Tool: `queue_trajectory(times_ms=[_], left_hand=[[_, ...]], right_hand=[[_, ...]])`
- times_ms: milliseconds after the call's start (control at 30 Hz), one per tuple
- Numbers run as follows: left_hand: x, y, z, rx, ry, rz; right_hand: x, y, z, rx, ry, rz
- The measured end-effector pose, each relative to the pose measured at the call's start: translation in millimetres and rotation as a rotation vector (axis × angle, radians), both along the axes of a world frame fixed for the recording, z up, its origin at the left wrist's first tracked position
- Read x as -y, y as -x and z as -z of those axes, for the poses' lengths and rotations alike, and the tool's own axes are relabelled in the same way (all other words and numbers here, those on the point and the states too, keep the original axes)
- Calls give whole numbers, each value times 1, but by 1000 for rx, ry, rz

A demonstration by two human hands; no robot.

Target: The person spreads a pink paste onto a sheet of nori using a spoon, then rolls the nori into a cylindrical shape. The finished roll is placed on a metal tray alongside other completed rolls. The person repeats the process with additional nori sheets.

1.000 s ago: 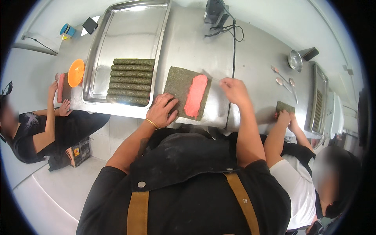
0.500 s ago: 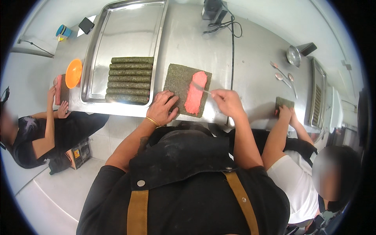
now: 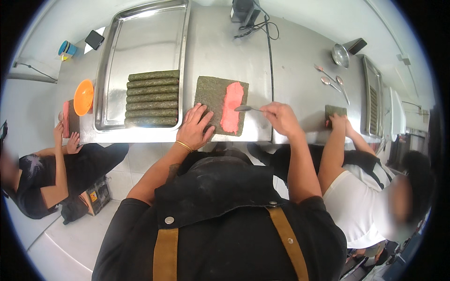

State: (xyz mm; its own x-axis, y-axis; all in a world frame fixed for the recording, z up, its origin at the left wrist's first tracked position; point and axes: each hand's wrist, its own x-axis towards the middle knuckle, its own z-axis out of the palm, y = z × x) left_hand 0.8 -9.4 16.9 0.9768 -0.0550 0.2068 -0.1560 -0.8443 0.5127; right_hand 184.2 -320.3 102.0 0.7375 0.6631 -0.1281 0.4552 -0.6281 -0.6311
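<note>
In front of me a dark green nori sheet [image 3: 211, 91] lies on the steel table. Along its right part runs a long strip of pink paste [image 3: 230, 122]. My left hand [image 3: 194, 126] rests on the sheet's lower left edge, fingers spread and holding nothing. Pinched by its handle in my right hand [image 3: 282, 119] is a metal spoon [image 3: 243, 108], whose bowl is over the right edge of the paste; whether it touches the paste I cannot tell.
Several nori rolls [image 3: 152, 98] lie stacked side by side in a steel tray [image 3: 99, 105] on my left, with an orange bowl [image 3: 83, 97] beyond it. Co-workers at left and right handle their own nori. Spoons [image 3: 330, 83], a metal bowl [image 3: 340, 56] and a black cable [image 3: 269, 28] lie farther off.
The spoon has moved down and right from the upper part of the paste, with its bowl turned into view. My left hand stays on the sheet's edge.
</note>
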Motion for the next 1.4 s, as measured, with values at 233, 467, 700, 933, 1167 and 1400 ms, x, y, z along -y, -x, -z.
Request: queue_trajectory(times_ms=[233,467,700,933,1167,1400], left_hand=[[0,-3,2,-39,-3,16],[1,-5,-2,-77,-11,1],[3,-8,-7,-92,-33,-23],[4,-7,-10,-116,-41,-35],[2,-7,-8,-85,-44,-25],[2,-7,-8,-105,-39,-20]], right_hand=[[-34,-93,14,176,118,-240],[-61,-160,-22,65,76,-386],[-94,-185,-21,213,272,-688],[-140,-193,-11,401,94,-854],[-139,-191,-23,356,133,-955],[-143,-184,-18,428,259,-856]])
